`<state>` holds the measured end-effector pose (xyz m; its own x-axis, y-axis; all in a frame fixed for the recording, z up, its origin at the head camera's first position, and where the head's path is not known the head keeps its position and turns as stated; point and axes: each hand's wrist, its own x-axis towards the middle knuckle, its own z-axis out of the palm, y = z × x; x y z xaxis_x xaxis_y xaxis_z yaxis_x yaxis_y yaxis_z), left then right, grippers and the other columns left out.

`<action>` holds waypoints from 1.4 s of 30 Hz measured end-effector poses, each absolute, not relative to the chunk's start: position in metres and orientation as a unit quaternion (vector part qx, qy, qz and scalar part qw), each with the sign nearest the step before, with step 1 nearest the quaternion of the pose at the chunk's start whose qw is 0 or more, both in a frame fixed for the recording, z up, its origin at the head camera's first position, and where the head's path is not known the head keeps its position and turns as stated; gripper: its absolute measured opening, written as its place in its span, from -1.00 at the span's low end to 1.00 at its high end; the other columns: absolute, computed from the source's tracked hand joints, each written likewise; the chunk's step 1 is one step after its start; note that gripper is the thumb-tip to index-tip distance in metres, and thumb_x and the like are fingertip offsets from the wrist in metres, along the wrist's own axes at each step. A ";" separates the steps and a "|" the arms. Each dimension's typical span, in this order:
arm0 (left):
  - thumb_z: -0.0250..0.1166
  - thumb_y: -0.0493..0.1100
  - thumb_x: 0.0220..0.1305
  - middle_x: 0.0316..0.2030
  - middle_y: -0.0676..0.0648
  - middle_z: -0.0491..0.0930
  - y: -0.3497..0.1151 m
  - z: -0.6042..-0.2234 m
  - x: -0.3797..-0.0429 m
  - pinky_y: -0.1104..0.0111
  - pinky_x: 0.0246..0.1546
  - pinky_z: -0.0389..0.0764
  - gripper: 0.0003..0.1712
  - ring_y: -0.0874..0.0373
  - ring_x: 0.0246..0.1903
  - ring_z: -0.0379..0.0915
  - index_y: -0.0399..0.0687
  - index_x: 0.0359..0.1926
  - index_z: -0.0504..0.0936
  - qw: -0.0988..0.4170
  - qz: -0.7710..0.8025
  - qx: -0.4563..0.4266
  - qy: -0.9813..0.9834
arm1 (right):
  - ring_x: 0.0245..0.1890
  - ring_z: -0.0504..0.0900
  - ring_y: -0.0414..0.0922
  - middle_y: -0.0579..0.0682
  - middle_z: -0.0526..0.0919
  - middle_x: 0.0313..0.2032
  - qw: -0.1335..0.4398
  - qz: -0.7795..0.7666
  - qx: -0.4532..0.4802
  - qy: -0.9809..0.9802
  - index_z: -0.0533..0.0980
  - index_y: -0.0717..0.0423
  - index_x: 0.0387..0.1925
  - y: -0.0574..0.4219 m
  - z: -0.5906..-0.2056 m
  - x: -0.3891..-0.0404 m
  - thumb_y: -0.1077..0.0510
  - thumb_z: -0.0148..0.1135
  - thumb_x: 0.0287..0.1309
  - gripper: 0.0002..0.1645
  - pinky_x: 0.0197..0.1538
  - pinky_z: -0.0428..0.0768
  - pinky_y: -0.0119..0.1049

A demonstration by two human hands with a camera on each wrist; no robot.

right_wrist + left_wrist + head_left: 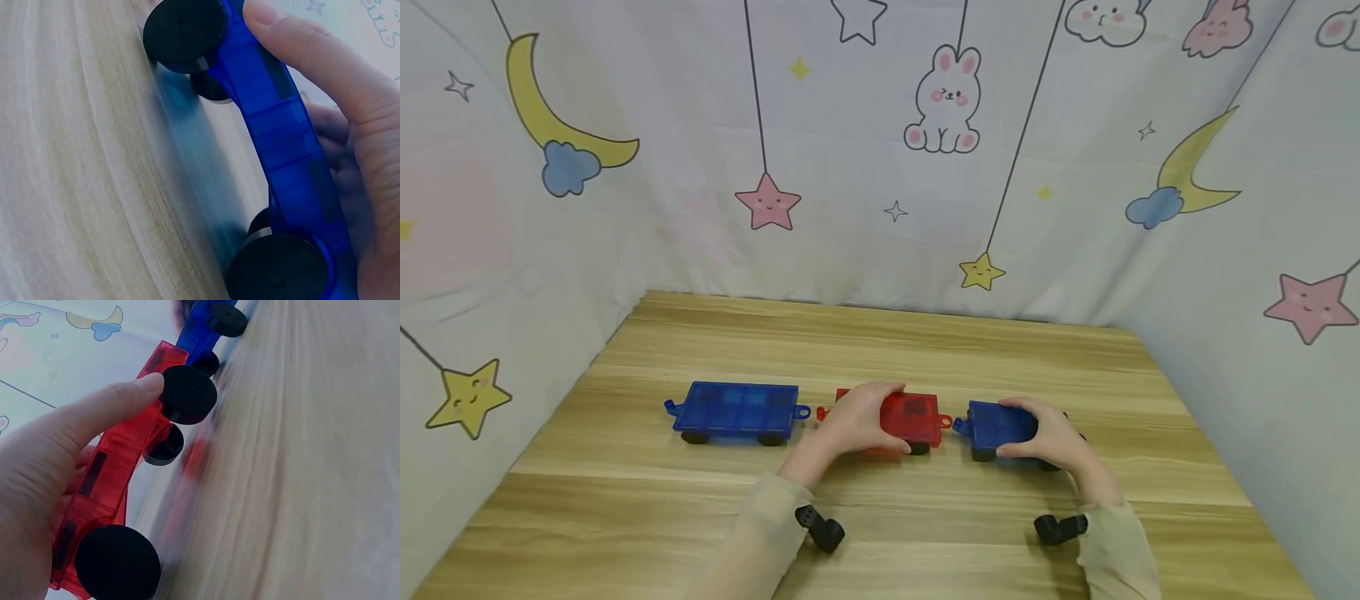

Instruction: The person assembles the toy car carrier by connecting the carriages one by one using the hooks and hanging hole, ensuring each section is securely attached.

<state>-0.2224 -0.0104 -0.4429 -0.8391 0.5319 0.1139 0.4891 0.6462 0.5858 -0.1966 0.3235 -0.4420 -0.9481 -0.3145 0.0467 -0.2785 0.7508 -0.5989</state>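
My left hand (pixel 860 421) grips a translucent red toy train car (pixel 917 417) across its sides, thumb on the near side by a black wheel (pixel 189 395). On the right, my right hand (pixel 1047 435) grips a translucent blue toy train car (pixel 996 427) the same way, thumb along its side in the right wrist view. The red car's ring coupling (pixel 946 422) lies right at the hook (pixel 960 426) of this blue car. A second blue toy train car (pixel 741 408) stands at the left, untouched, its ring toward the red car's hook (pixel 822 413).
All three cars stand in a row on a wood-grain table (pixel 925 517). A white curtain (pixel 865 250) printed with stars, moons and rabbits hangs behind the table and along both sides. Black wrist cameras (pixel 822 530) sit at the sleeves.
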 end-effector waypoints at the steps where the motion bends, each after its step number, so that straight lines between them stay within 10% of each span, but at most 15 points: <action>1: 0.58 0.19 -0.15 0.24 -0.14 0.50 -0.011 -0.443 -0.222 0.07 0.20 0.49 0.08 -0.07 0.22 0.43 -0.12 0.38 0.38 0.033 0.313 0.282 0.906 | 0.28 0.37 0.31 0.25 0.48 0.25 0.028 -0.315 -0.158 0.935 0.45 0.17 0.26 0.323 -0.442 -0.197 -0.10 0.60 -0.19 -0.05 0.23 0.36 0.30; 42: 0.56 0.20 -0.12 0.26 -0.13 0.48 -0.014 -0.444 -0.220 0.01 0.25 0.44 0.08 -0.11 0.25 0.39 -0.10 0.39 0.36 0.031 0.335 0.279 0.899 | 0.26 0.41 0.29 0.23 0.51 0.23 0.029 -0.308 -0.161 0.937 0.47 0.15 0.25 0.316 -0.440 -0.198 -0.11 0.59 -0.20 -0.05 0.20 0.39 0.28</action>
